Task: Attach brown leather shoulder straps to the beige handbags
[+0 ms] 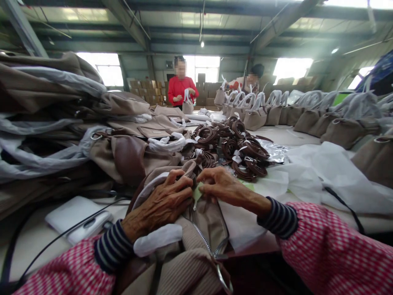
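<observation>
Crowded workshop table (285,137), strap coils (242,151) behind. At the near edge, left hand (162,203) clamps the beige bag (190,270) at its mouth; right hand (222,186) pinches a green slip (198,191) there. Risk: slip snags in zipper (202,237) teeth and tears.

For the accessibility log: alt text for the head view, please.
The left hand and right hand grip the open zip mouth of a beige bag on a table. Coiled brown straps lie just beyond, stacked bags at left, and two people work at the far end.
</observation>
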Action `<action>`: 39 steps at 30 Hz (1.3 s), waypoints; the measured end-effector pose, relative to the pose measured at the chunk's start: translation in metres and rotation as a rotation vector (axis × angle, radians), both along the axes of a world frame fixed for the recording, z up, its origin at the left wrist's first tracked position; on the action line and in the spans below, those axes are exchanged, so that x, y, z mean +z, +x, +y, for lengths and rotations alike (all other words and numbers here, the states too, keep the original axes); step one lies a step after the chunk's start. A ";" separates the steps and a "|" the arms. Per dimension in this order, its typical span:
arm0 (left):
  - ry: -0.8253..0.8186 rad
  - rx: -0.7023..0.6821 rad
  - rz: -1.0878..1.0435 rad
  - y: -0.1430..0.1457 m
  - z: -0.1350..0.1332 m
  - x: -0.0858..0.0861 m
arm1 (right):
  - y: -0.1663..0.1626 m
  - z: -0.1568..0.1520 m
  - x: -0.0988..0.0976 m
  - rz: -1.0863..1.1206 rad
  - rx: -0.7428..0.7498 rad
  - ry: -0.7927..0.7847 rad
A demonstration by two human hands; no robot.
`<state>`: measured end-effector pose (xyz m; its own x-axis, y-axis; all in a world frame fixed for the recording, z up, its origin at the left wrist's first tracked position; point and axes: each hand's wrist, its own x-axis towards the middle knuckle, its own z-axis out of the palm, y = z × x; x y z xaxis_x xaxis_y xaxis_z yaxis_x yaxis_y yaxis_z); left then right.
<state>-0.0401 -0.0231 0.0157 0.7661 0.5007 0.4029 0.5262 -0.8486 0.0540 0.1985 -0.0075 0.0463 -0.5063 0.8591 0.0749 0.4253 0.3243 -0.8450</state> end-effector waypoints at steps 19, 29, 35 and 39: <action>0.273 0.078 -0.021 -0.002 -0.009 -0.004 | -0.012 -0.018 -0.036 -0.192 -0.171 0.607; 0.285 0.053 0.004 -0.001 -0.009 -0.003 | -0.005 -0.031 -0.029 -0.562 0.267 0.738; 0.244 0.080 -0.073 -0.001 -0.010 0.000 | -0.008 -0.021 -0.040 -0.578 0.248 0.777; 0.166 0.085 -0.046 0.000 -0.009 0.002 | 0.004 -0.019 -0.038 -0.273 0.126 0.648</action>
<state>-0.0396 -0.0318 0.0181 0.7030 0.4864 0.5189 0.5962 -0.8008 -0.0572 0.2020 -0.0266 0.0082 -0.6723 0.6185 0.4067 0.5205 0.7857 -0.3343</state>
